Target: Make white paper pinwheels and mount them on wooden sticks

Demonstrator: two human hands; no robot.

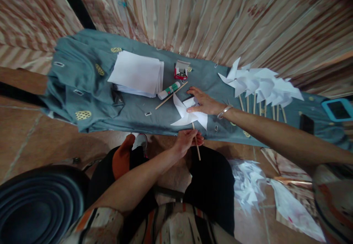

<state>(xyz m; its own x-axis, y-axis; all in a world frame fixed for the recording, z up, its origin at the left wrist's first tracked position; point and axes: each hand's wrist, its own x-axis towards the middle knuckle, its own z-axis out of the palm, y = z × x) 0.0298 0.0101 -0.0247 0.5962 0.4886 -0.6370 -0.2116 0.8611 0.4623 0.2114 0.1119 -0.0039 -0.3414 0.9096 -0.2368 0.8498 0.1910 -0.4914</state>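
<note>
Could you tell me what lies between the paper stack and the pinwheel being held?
In the head view, a glue stick and a loose wooden stick lie between them.

Soft, dim indoor light is seen throughout; the lower frame is left in shadow. Strong bending and blur are shown at the edges, the centre being sharper.

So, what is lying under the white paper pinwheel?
Under the white paper pinwheel lies the blue-grey cloth. Its wooden stick, held by the left hand, runs beneath; the upper end is covered.

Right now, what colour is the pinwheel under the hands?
White. The paper pinwheel on its wooden stick shows best in the head view.
</note>
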